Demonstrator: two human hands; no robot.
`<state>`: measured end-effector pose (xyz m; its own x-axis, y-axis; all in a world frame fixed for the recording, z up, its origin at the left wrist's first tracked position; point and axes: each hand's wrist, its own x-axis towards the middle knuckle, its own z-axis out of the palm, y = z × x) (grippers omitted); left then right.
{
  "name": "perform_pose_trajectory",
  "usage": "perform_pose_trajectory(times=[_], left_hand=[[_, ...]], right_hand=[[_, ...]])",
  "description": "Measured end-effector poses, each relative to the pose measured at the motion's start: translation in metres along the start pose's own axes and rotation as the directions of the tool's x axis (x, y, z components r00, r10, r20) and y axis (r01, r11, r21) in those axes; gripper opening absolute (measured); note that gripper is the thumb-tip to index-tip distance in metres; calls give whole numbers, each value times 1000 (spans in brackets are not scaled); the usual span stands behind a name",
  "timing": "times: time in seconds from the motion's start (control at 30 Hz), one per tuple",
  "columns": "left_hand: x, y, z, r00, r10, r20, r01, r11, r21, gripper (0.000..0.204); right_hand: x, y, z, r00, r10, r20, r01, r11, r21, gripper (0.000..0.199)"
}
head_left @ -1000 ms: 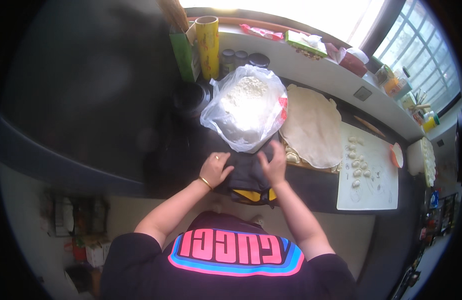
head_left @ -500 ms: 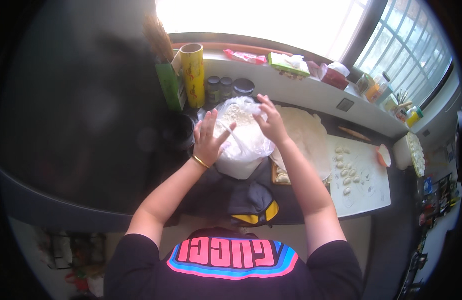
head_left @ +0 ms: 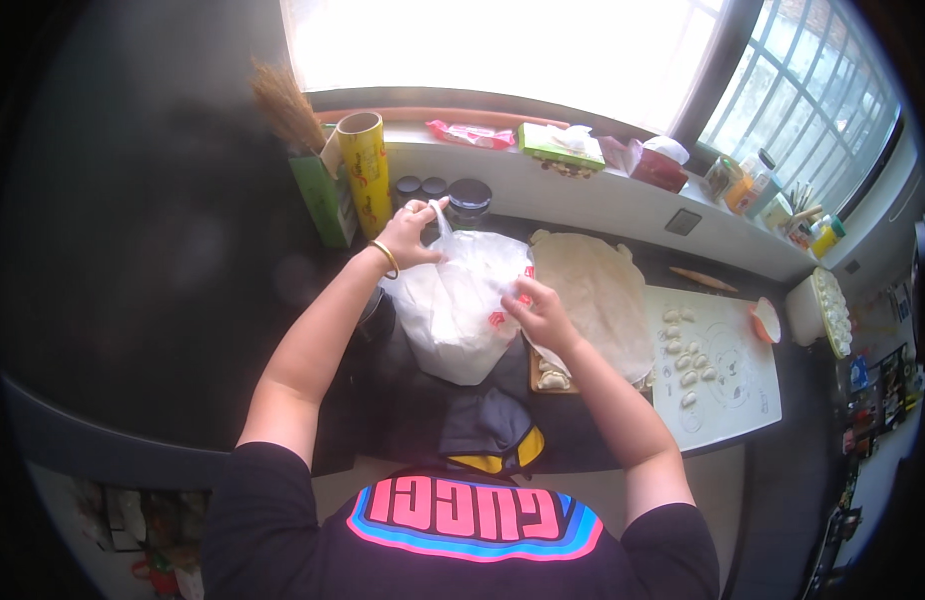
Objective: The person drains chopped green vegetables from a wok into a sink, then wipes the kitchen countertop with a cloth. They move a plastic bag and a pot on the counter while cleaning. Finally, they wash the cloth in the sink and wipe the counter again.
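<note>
A full white plastic bag (head_left: 453, 325) with red print on its right side stands on the dark counter. Its top is drawn over, so the flour inside is covered. With fingers closed, my left hand (head_left: 408, 235) pinches a twisted strip of the bag at the upper left; a gold bracelet circles that wrist. Lower on the right side, my right hand (head_left: 545, 318) holds the bag's edge between thumb and fingers. Just right of the bag, a pale cloth (head_left: 593, 290) lies over a wooden tray (head_left: 545, 384), where several dumplings peek out.
Several dumplings (head_left: 689, 378) lie on a white board (head_left: 743, 400) beside an orange bowl (head_left: 766, 322). Dark-lidded jars (head_left: 470, 198) and a yellow roll (head_left: 365, 175) stand behind the bag. A dark and yellow cloth item (head_left: 493, 435) sits at the counter's front edge.
The bag's opening, which showed flour, is now folded over. My left hand has risen to pinch the bag's top; my right hand has come down to its right side.
</note>
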<state>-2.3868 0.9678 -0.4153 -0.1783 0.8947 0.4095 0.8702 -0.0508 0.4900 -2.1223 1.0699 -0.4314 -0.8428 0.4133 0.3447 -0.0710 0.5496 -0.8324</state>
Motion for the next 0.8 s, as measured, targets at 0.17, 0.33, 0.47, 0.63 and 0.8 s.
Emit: perform_pose_trajectory(times=[0.17,0.33,0.47,0.63,0.8], left_hand=[[11,72,-20,976,-37,-213,128,893,432,56],[28,80,-29,974,-72,-216,124,963,238,45],[40,59,-20,919,-291,266,384,506,-772,40],[54,68,-3,914,-391,108,369,691,-621,25],[43,54,-1,913,-408,-16,267,626,-732,19]], right_hand=[[55,-29,-9,997,-75,-10,71,878,474,16],[106,-32,-13,995,-85,55,48,872,486,15],[125,-22,-9,989,-142,33,118,917,381,15],[125,23,-25,983,-149,106,34,718,695,31],[115,32,-4,902,-96,421,-144,852,503,42]])
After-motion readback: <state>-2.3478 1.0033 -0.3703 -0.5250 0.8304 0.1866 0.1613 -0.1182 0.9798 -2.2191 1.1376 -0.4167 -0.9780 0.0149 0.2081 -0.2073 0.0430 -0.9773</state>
